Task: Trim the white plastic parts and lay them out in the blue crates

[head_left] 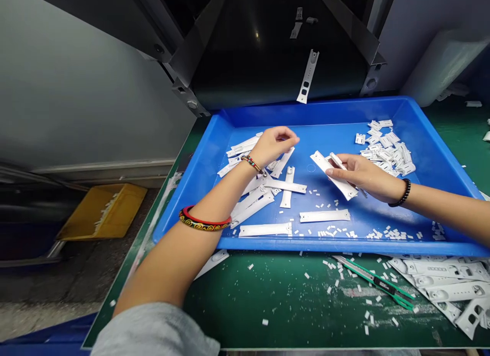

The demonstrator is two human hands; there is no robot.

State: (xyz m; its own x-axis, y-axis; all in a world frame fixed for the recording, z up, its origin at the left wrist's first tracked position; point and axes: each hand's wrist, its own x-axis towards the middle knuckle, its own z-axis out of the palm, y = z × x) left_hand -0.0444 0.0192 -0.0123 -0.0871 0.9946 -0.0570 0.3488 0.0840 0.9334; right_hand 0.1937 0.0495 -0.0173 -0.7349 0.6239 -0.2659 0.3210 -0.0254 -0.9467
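My right hand (362,174) grips long white plastic strips (333,175), at least two of them, tilted above the blue tray (306,116). My left hand (276,143) hovers over the left half of the tray, its fingers curled together; anything between them is hidden. Beneath my left wrist lies a loose pile of similar white strips (252,205). Two single strips lie nearer the front, one at the middle (324,216) and another farther left (265,230). Small white plastic clips (386,151) are heaped in the tray's right back corner.
Behind the tray, a dark conveyor belt (260,65) carries white pieces, with one strip (308,76) at its end. On the green table (287,305) lie a green cutter knife (375,280), scattered white bits and more strips (447,284). A yellow bin (130,208) stands lower left.
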